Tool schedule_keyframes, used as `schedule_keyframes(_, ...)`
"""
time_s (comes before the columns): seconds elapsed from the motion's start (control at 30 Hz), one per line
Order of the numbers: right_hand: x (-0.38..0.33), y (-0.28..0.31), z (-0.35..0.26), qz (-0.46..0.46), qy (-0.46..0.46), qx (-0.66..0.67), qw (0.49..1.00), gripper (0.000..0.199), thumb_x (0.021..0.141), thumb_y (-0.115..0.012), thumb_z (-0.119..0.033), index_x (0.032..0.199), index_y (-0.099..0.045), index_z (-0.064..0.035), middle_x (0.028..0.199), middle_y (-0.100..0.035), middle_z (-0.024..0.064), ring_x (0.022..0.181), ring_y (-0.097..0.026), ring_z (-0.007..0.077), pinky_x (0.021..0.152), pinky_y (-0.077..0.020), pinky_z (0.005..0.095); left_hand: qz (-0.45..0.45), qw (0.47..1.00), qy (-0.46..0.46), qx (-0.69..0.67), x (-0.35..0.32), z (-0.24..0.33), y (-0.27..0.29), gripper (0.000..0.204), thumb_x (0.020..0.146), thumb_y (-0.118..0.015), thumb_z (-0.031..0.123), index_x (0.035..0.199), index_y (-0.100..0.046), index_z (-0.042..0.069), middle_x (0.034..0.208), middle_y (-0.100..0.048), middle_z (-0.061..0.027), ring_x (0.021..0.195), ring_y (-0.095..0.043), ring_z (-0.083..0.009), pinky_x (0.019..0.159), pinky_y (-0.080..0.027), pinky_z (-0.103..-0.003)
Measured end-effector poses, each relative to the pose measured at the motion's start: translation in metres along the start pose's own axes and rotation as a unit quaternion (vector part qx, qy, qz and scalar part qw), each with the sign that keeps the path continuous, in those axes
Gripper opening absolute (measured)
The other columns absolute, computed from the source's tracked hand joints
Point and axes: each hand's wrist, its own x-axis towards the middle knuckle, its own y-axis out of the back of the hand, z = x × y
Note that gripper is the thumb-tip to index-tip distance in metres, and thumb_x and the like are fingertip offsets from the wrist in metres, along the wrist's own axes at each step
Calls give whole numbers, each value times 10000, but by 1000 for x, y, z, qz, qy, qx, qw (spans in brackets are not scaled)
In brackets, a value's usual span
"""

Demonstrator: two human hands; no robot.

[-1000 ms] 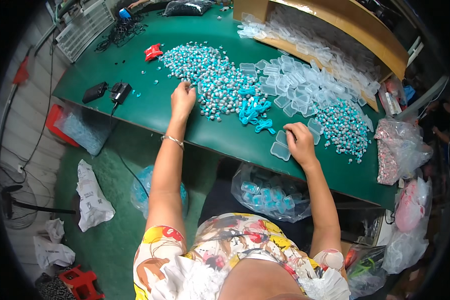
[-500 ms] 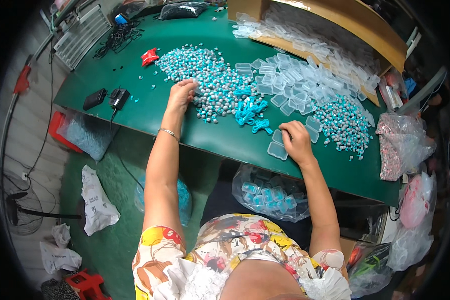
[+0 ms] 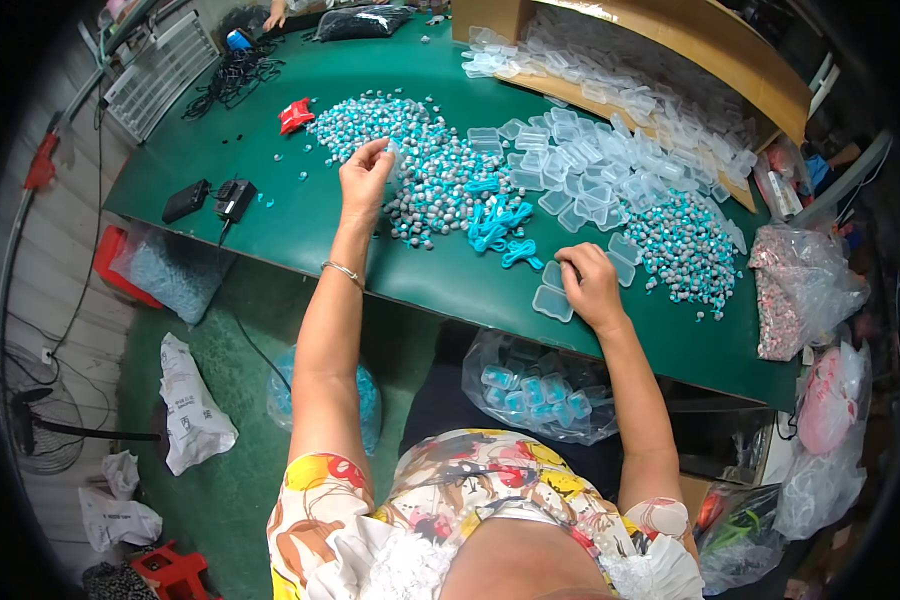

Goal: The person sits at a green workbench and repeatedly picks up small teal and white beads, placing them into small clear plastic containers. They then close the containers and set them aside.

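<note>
Step judged: picking small parts from pile, loading into clear case.

Left hand (image 3: 365, 178) raised at 11 o'clock over blue-grey parts pile (image 3: 425, 180), fingers pinched on small piece; piece too small to identify.

Right hand (image 3: 590, 285) laid flat at 1 o'clock on open clear case (image 3: 554, 302) near table (image 3: 270, 190) front edge; hand spread, nothing gripped, case pinned down.

Blue cords (image 3: 500, 228) lie between hands. Empty cases (image 3: 590, 170) heaped at 1 o'clock, beyond.

Next move judged: pinched piece to be carried rightward to case; case to be kept steady.
</note>
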Motion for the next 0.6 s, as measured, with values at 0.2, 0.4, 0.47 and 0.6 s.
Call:
schedule_keyframes(0.2,0,0,0,-6,0,-5,1000,104,798,-635,12,884,-669,-37,852,-651,105,835,-625,319,721,-505,417,-17,998,-54,6,3,14,1,272,905,-674,99,1159,-684,1,934,-661,12,831,-584,-55,739,-483,-210)
schedule_keyframes(0.4,1,0,0,-4,2,0,1000,104,798,-633,14,881,-669,-35,851,-650,102,830,-624,315,718,-505,414,-34,993,-106,31,5,19,1,244,925,-654,72,1160,-683,11,968,-677,-4,855,-595,-63,768,-498,-226)
schedule_keyframes(0.47,0,-1,0,-5,0,-2,1000,105,797,-633,16,881,-670,-35,850,-650,104,826,-623,315,717,-505,414,-38,990,-128,38,4,20,0,242,924,-656,69,1158,-685,16,960,-670,-5,852,-594,-65,768,-499,-228)
schedule_keyframes(0.6,0,0,-1,-2,-1,-2,1000,107,796,-633,19,882,-669,-34,848,-648,107,822,-621,316,715,-504,413,-56,981,-177,54,-5,27,-7,232,922,-652,51,1150,-690,27,949,-651,-14,837,-591,-74,762,-501,-230)
